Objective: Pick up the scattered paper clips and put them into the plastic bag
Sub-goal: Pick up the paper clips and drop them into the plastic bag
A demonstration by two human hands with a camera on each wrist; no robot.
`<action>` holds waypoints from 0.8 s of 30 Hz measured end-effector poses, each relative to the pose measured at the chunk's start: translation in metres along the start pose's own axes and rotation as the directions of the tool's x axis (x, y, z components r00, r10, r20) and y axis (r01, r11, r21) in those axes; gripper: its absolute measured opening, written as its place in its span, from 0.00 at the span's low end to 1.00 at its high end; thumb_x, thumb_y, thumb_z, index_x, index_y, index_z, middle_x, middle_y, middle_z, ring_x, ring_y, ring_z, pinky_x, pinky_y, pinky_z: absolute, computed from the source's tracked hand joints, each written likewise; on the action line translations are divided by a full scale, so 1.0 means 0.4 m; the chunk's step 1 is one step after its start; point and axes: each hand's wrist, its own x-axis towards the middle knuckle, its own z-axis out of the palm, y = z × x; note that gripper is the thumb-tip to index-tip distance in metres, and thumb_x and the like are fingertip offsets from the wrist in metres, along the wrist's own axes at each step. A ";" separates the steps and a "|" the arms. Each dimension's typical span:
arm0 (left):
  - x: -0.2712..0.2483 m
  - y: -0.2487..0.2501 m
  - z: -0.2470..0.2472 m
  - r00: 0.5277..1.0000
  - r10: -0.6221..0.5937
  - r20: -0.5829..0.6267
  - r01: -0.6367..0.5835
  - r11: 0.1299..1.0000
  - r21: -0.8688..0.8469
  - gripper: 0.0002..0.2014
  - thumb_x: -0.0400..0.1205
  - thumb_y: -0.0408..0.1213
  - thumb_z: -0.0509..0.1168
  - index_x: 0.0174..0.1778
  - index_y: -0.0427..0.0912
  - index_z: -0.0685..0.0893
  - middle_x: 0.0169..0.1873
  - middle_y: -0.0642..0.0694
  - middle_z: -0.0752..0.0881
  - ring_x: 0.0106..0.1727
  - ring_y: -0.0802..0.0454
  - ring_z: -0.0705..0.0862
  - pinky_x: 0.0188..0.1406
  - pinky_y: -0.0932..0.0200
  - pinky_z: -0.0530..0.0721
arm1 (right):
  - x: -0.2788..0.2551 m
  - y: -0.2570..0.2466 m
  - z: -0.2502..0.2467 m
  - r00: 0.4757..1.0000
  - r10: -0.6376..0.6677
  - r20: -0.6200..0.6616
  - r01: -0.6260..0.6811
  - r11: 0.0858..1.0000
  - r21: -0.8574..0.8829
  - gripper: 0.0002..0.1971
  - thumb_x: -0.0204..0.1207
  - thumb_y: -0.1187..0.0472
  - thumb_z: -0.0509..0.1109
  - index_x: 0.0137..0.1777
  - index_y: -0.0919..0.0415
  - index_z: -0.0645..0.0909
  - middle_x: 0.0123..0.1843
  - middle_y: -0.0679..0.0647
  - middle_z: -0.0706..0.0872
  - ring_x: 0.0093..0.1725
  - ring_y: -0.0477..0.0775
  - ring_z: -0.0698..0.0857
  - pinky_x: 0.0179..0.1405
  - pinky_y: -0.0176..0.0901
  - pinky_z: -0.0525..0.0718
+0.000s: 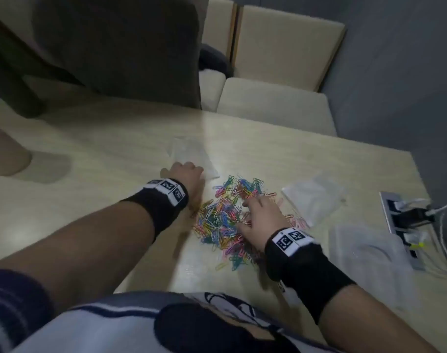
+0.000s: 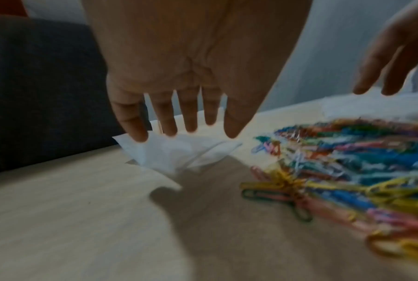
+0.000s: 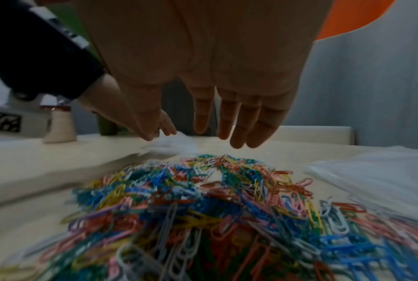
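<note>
A heap of coloured paper clips [image 1: 227,220] lies mid-table, also filling the right wrist view [image 3: 203,199] and the right of the left wrist view [image 2: 347,171]. A small clear plastic bag [image 1: 191,156] lies just beyond the heap; in the left wrist view the bag [image 2: 179,152] sits under my fingertips. My left hand [image 1: 184,174] reaches over its near end with straight spread fingers [image 2: 135,125], holding nothing. My right hand [image 1: 260,215] hovers over the heap's right side, its fingers [image 3: 227,121] straight and empty.
More clear bags [image 1: 316,197] lie right of the heap, and a clear flat packet [image 1: 364,248] lies beside a power strip [image 1: 405,225] with cables. A dark chair back [image 1: 120,47] stands beyond the wooden table [image 1: 90,154]. A pale cup [image 1: 6,154] sits far left.
</note>
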 end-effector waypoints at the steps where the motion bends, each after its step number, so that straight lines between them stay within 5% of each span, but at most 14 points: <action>1: 0.009 0.000 -0.005 0.999 -0.007 0.046 0.005 0.999 0.040 0.16 0.83 0.41 0.57 0.68 0.50 0.75 0.64 0.45 0.79 0.65 0.39 0.77 0.60 0.40 0.74 | 0.009 -0.004 0.009 1.000 -0.017 0.010 0.017 0.998 -0.053 0.29 0.73 0.41 0.67 0.71 0.52 0.70 0.72 0.54 0.72 0.69 0.57 0.73 0.69 0.56 0.76; 5: 0.041 0.003 0.000 0.994 -0.036 0.102 0.029 0.998 0.061 0.06 0.81 0.42 0.57 0.44 0.47 0.77 0.36 0.49 0.78 0.42 0.44 0.81 0.47 0.49 0.73 | 0.033 -0.010 0.040 0.999 -0.026 0.027 0.029 0.991 -0.130 0.29 0.72 0.37 0.65 0.69 0.52 0.71 0.70 0.54 0.73 0.67 0.58 0.74 0.66 0.56 0.77; 9: 0.059 -0.004 0.001 0.990 -0.052 0.132 0.042 0.996 0.079 0.08 0.81 0.45 0.60 0.41 0.47 0.81 0.32 0.50 0.79 0.38 0.46 0.81 0.41 0.54 0.74 | 0.050 -0.003 0.046 1.000 0.007 0.025 -0.005 0.994 -0.105 0.30 0.72 0.38 0.66 0.71 0.53 0.69 0.73 0.54 0.71 0.71 0.58 0.71 0.70 0.56 0.74; 12: 0.066 -0.010 -0.014 0.983 -0.047 0.176 0.044 0.999 0.026 0.13 0.80 0.48 0.62 0.40 0.44 0.86 0.31 0.48 0.82 0.37 0.46 0.83 0.37 0.56 0.77 | 0.050 0.005 0.053 0.994 0.046 0.095 -0.040 0.997 -0.060 0.39 0.69 0.33 0.66 0.77 0.45 0.59 0.80 0.54 0.62 0.75 0.63 0.66 0.71 0.63 0.73; 16: 0.059 -0.010 -0.037 0.982 -0.011 0.189 0.040 0.987 -0.153 0.24 0.81 0.56 0.57 0.40 0.39 0.88 0.37 0.42 0.87 0.43 0.43 0.86 0.48 0.54 0.81 | 0.043 -0.003 0.067 0.973 0.001 0.232 0.037 0.987 -0.158 0.44 0.68 0.30 0.66 0.79 0.31 0.44 0.85 0.50 0.48 0.78 0.68 0.59 0.70 0.68 0.71; 20: 0.047 -0.001 -0.045 0.995 0.045 0.094 -0.021 0.971 -0.240 0.11 0.81 0.42 0.64 0.49 0.43 0.90 0.47 0.47 0.89 0.50 0.47 0.85 0.45 0.59 0.76 | 0.051 -0.005 0.080 0.987 -0.049 0.150 0.067 0.991 -0.115 0.28 0.78 0.44 0.65 0.76 0.44 0.61 0.80 0.55 0.61 0.73 0.65 0.64 0.67 0.59 0.74; 24: 0.033 0.022 -0.045 0.996 0.071 0.056 -0.049 0.943 -0.330 0.07 0.80 0.41 0.67 0.44 0.45 0.89 0.38 0.52 0.86 0.48 0.50 0.86 0.43 0.60 0.75 | 0.061 0.018 0.078 0.998 -0.051 0.031 0.050 0.999 0.012 0.16 0.80 0.56 0.65 0.66 0.55 0.74 0.67 0.57 0.74 0.64 0.60 0.74 0.63 0.52 0.78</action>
